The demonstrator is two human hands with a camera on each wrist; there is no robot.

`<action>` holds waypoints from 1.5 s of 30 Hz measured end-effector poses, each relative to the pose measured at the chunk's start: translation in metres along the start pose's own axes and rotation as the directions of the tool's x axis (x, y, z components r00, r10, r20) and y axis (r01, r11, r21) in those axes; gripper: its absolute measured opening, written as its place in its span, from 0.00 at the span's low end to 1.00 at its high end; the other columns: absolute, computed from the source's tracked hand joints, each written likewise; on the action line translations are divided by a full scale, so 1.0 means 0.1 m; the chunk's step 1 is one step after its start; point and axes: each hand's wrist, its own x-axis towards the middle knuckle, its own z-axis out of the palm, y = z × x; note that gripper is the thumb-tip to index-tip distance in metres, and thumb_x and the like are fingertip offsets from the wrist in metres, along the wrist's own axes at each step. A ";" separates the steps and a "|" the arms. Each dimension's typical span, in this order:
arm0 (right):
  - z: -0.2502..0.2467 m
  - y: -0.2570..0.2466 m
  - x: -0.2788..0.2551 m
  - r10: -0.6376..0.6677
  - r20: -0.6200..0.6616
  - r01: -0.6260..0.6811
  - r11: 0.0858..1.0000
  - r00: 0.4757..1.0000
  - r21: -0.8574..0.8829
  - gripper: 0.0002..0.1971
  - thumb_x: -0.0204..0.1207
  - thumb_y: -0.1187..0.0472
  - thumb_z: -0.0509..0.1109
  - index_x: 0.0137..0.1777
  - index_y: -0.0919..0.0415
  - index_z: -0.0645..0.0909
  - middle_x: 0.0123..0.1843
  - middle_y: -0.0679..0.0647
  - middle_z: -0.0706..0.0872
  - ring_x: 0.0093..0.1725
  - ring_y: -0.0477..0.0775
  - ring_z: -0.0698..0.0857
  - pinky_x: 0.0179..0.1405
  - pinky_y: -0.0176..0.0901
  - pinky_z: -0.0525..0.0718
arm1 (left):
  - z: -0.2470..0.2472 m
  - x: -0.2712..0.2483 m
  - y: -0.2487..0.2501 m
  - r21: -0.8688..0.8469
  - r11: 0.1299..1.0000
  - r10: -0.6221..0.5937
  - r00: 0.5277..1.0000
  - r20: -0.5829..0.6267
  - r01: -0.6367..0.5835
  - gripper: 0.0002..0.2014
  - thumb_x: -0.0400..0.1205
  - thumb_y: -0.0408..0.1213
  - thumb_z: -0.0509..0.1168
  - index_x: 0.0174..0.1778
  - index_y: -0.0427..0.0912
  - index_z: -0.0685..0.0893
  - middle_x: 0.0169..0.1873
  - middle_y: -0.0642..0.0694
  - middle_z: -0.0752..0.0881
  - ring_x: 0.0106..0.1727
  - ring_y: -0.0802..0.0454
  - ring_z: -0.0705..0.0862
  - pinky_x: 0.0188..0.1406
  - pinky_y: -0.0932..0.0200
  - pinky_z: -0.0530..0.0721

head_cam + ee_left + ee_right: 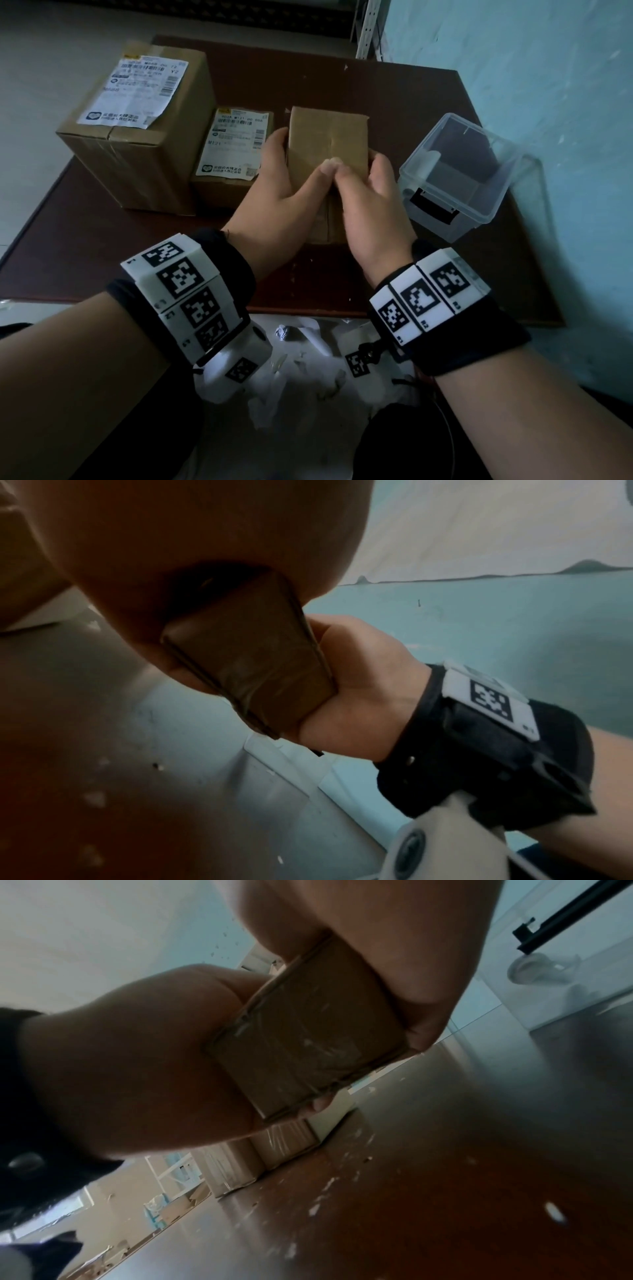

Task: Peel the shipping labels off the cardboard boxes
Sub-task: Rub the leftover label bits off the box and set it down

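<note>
Small cardboard box point(327, 154) held clear of the dark brown table point(394, 102), gripped from both sides: left hand point(284, 192) wrapped round the left edge with thumb laid across the top face, right hand point(373, 205) clamped on the right edge, thumb tips of both hands meeting near the centre of the top face. Fingers of both hands curled round the box, as confirmed in both wrist views, where the taped underside faces the cameras. No shipping label visible on the upper face; clear packing tape along the centre seam. Judged light, since lifted with fingertip pressure alone, and stiff at corners and edges but likely to dent if squeezed across the broad faces; tape film probably slippery, bare cardboard offering better purchase. Best hold: opposite short edges, leaving the broad faces free. Two further boxes resting on the table to the left: a large cardboard box point(137, 164) with a white shipping label point(133, 92) on top, and a medium box point(219, 186) just beside it carrying its own label point(234, 144). Labels thin, likely to tear; start at a corner and peel low and slow. Clear plastic container point(459, 178) standing to the right, apart from the held box. Torn paper scraps point(308, 346) lying below the near table edge.
</note>
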 end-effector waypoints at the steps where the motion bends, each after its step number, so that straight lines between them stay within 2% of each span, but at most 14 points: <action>1: 0.00 0.00 0.00 -0.018 -0.014 0.018 1.000 1.000 0.001 0.15 0.94 0.50 0.65 0.77 0.49 0.74 0.60 0.43 0.88 0.55 0.40 0.90 0.58 0.43 0.92 | 0.00 -0.01 0.01 -0.009 1.000 0.015 1.000 0.020 -0.015 0.28 0.89 0.44 0.65 0.83 0.48 0.61 0.60 0.59 0.81 0.58 0.69 0.85 0.51 0.71 0.87; 4: 0.00 0.00 -0.01 -0.045 -0.044 0.044 0.999 0.998 -0.032 0.19 0.94 0.46 0.63 0.81 0.50 0.73 0.61 0.40 0.86 0.58 0.39 0.88 0.61 0.43 0.91 | 0.00 -0.01 0.04 -0.033 0.999 0.004 0.999 0.040 -0.003 0.36 0.88 0.45 0.66 0.88 0.46 0.54 0.66 0.57 0.80 0.64 0.64 0.85 0.58 0.66 0.88; 6: 0.01 0.00 -0.02 -0.029 -0.067 0.025 0.998 0.997 -0.062 0.23 0.92 0.41 0.63 0.82 0.50 0.73 0.63 0.41 0.87 0.60 0.41 0.89 0.62 0.46 0.91 | 0.01 0.00 0.01 -0.043 0.997 -0.066 0.997 0.048 0.068 0.35 0.88 0.48 0.66 0.87 0.44 0.58 0.66 0.51 0.83 0.63 0.58 0.87 0.58 0.59 0.90; 8: 0.01 0.01 -0.01 0.004 -0.076 -0.011 0.996 0.997 -0.085 0.27 0.91 0.38 0.63 0.83 0.51 0.73 0.66 0.45 0.87 0.62 0.46 0.90 0.63 0.50 0.92 | 0.02 0.00 0.00 -0.050 0.979 -0.192 0.979 0.067 0.195 0.32 0.86 0.54 0.68 0.80 0.41 0.67 0.61 0.45 0.88 0.56 0.53 0.91 0.53 0.52 0.93; 11: 0.02 0.04 -0.02 0.014 -0.053 -0.021 0.991 0.998 -0.134 0.22 0.94 0.42 0.61 0.82 0.51 0.75 0.60 0.42 0.86 0.57 0.42 0.88 0.56 0.43 0.90 | 0.03 -0.03 0.03 0.007 0.944 -0.329 0.941 0.079 0.329 0.30 0.83 0.60 0.67 0.69 0.39 0.73 0.55 0.42 0.89 0.51 0.49 0.92 0.52 0.49 0.92; 14: 0.05 0.12 -0.01 0.017 -0.012 -0.018 0.987 1.000 -0.158 0.27 0.95 0.46 0.61 0.91 0.49 0.66 0.76 0.50 0.85 0.69 0.51 0.88 0.68 0.53 0.89 | 0.01 -0.05 0.05 0.031 0.933 -0.361 0.930 0.066 0.360 0.26 0.84 0.63 0.63 0.49 0.39 0.84 0.49 0.38 0.91 0.50 0.41 0.92 0.54 0.46 0.92; 17: 0.05 0.18 0.03 0.041 0.070 -0.033 0.992 0.997 -0.121 0.31 0.95 0.49 0.63 0.95 0.50 0.59 0.82 0.53 0.81 0.76 0.54 0.85 0.75 0.59 0.88 | 0.00 -0.06 0.03 0.039 0.921 -0.389 0.920 0.050 0.388 0.27 0.84 0.65 0.61 0.41 0.42 0.85 0.42 0.43 0.92 0.44 0.48 0.91 0.40 0.59 0.91; 18: 0.04 0.18 0.03 0.046 0.097 -0.037 0.995 0.994 -0.091 0.32 0.94 0.50 0.64 0.95 0.50 0.59 0.81 0.53 0.82 0.75 0.54 0.86 0.74 0.58 0.88 | -0.02 -0.06 0.02 0.043 0.917 -0.398 0.917 0.031 0.397 0.27 0.84 0.66 0.61 0.41 0.43 0.84 0.42 0.45 0.91 0.43 0.51 0.90 0.38 0.61 0.89; 23: -0.02 0.14 0.03 0.021 0.152 -0.042 0.989 0.988 0.140 0.30 0.92 0.57 0.70 0.92 0.51 0.66 0.75 0.56 0.88 0.70 0.56 0.91 0.70 0.63 0.92 | -0.08 -0.03 0.04 -0.015 0.948 -0.316 0.948 0.037 0.317 0.26 0.84 0.64 0.63 0.58 0.42 0.84 0.52 0.44 0.91 0.53 0.49 0.91 0.58 0.48 0.91; 27: -0.04 0.05 -0.01 -0.025 0.083 0.008 0.980 0.996 0.198 0.22 0.93 0.58 0.68 0.85 0.53 0.76 0.70 0.57 0.91 0.67 0.57 0.92 0.68 0.66 0.92 | -0.08 -0.06 0.07 -0.093 0.990 -0.101 0.993 0.060 0.106 0.25 0.88 0.48 0.65 0.79 0.43 0.69 0.59 0.49 0.86 0.58 0.56 0.89 0.53 0.60 0.90; 32: 0.03 0.03 -0.06 -0.224 0.001 0.223 0.968 0.975 0.117 0.25 0.94 0.60 0.65 0.90 0.56 0.69 0.74 0.55 0.88 0.69 0.48 0.90 0.66 0.46 0.93 | -0.15 -0.01 0.06 -0.055 0.985 0.168 0.980 0.102 -0.163 0.40 0.90 0.43 0.64 0.91 0.48 0.44 0.79 0.53 0.72 0.79 0.62 0.74 0.79 0.55 0.78; 35: 0.05 0.02 -0.06 -0.312 -0.054 0.316 0.945 0.948 0.086 0.25 0.94 0.59 0.67 0.88 0.60 0.70 0.72 0.53 0.88 0.66 0.42 0.90 0.61 0.36 0.90 | -0.14 0.03 0.03 -0.159 0.974 0.179 0.979 0.098 -0.162 0.35 0.89 0.44 0.64 0.89 0.45 0.55 0.74 0.47 0.81 0.74 0.54 0.82 0.73 0.47 0.83; 40: 0.07 0.04 -0.03 -0.324 -0.091 0.327 0.945 0.942 0.020 0.24 0.92 0.53 0.70 0.85 0.56 0.74 0.67 0.45 0.90 0.59 0.33 0.90 0.51 0.28 0.89 | -0.05 0.04 0.05 -0.168 0.984 0.059 0.997 0.043 -0.051 0.20 0.90 0.50 0.61 0.72 0.40 0.77 0.56 0.44 0.90 0.54 0.52 0.92 0.50 0.52 0.93; 45: 0.06 0.12 0.02 -0.158 -0.014 0.156 0.985 0.987 -0.077 0.20 0.93 0.46 0.65 0.81 0.48 0.75 0.58 0.37 0.88 0.50 0.30 0.90 0.46 0.30 0.90 | -0.01 0.07 -0.04 -0.099 0.985 -0.133 0.989 0.064 0.139 0.26 0.87 0.58 0.62 0.68 0.39 0.80 0.54 0.42 0.91 0.51 0.48 0.93 0.53 0.42 0.93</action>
